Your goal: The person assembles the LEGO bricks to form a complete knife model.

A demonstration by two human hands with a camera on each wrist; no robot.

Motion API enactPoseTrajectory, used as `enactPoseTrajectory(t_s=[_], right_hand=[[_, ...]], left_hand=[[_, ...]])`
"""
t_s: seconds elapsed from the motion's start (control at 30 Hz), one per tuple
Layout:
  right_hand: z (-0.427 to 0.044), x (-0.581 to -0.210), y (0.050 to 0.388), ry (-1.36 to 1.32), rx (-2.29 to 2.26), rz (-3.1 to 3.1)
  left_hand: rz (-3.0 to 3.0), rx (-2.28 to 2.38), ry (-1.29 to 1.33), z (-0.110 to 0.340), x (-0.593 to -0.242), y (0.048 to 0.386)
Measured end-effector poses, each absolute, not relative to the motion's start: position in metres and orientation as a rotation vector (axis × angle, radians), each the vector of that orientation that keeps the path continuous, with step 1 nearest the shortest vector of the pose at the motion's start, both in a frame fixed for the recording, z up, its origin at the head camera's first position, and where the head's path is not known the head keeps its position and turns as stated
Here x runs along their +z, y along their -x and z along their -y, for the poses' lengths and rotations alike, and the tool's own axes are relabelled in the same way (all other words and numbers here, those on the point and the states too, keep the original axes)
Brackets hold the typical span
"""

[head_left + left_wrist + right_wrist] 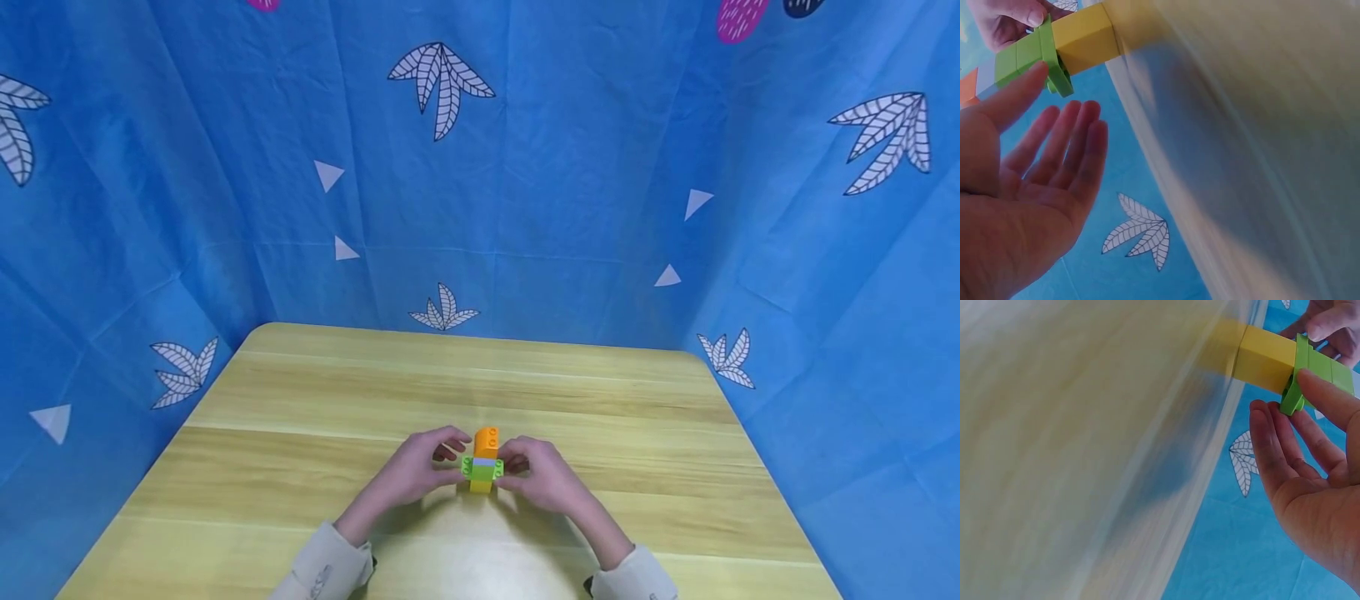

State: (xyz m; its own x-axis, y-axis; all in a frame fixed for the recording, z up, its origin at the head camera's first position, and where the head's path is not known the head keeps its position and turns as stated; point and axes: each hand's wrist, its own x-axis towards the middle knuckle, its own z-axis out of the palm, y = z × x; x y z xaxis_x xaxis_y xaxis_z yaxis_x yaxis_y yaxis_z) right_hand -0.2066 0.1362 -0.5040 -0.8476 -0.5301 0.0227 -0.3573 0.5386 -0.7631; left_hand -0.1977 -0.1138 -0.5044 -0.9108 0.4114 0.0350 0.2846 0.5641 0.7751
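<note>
A small tower of toy building blocks (483,471) stands upright on the table. Its yellow block (1088,37) is at the bottom, a wider green plate (1297,375) and green blocks (1329,370) come above, then a pale lilac block (986,76). An orange block (487,442) with round studs tops it. On the left side, my left hand (420,465) has its thumb at the green part, its other fingers loosely bent and apart from the tower. Opposite, my right hand (542,473) pinches the projecting end of the green plate between thumb and fingers.
The wood-grain table (315,392) has rounded far corners. A blue curtain (570,167) with white leaf and triangle prints hangs behind it and along both sides. Light-coloured sleeves (330,562) cover the forearms near the front.
</note>
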Motion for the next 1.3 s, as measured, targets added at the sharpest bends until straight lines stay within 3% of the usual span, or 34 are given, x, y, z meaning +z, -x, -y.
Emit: enactPoseTrajectory(t_s=[1.3], right_hand=[[-0.130,-0.503,0.208,0.643,-1.323,-2.536]], left_hand=[[-2.586,1.347,-0.580,0.110,-0.506,0.206]])
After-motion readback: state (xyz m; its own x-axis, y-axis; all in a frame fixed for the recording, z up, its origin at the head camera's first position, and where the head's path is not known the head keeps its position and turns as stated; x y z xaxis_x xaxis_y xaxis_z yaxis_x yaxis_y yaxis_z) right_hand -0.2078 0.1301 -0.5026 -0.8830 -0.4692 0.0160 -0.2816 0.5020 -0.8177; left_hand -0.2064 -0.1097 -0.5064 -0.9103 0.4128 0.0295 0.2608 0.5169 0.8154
